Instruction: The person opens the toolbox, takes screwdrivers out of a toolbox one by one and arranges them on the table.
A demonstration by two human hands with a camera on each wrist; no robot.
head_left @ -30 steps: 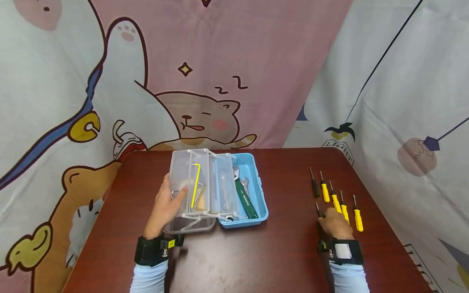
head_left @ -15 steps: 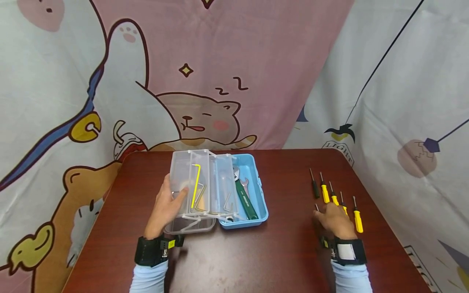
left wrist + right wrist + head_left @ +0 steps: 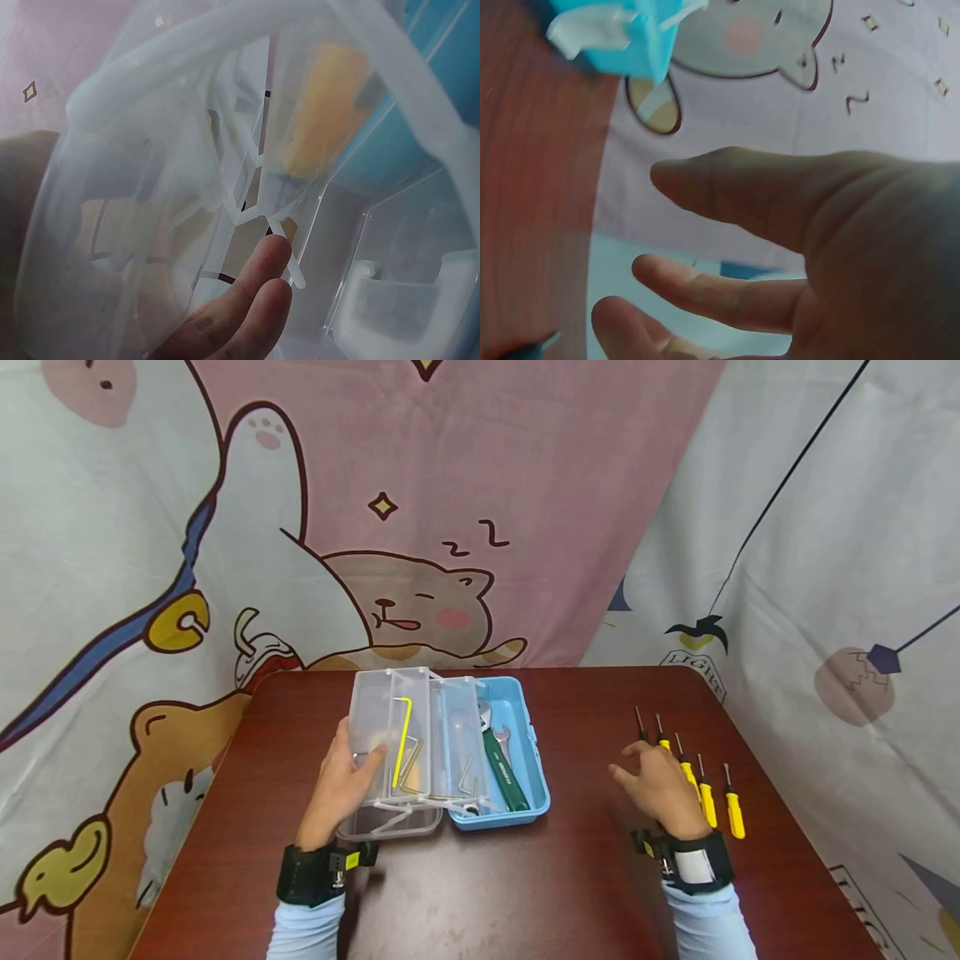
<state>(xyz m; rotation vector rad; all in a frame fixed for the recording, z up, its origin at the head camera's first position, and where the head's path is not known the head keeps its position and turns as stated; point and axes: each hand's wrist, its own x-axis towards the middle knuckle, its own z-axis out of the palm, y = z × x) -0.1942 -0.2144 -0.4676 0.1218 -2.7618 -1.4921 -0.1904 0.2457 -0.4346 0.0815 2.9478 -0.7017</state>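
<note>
A blue toolbox stands open at the table's centre-left, its clear plastic tray swung out to the left. My left hand holds that tray by its left side, thumb over it; in the left wrist view the fingertips show past the clear plastic. The tray bears a yellow hex key and several metal ones. To the right, my right hand hovers by the screwdrivers with thumb and fingers spread, nothing between them. Near its fingertips lies a black-handled screwdriver, partly covered by the hand.
Several yellow-handled screwdrivers lie in a slanting row on the right of the brown table. Inside the blue box are a green-handled adjustable wrench and a smaller open-end wrench. A printed curtain hangs behind the table.
My right hand has moved up and a little left, away from the lower screwdrivers, and its fingers have spread. The left hand, tray and toolbox stay as they were.
</note>
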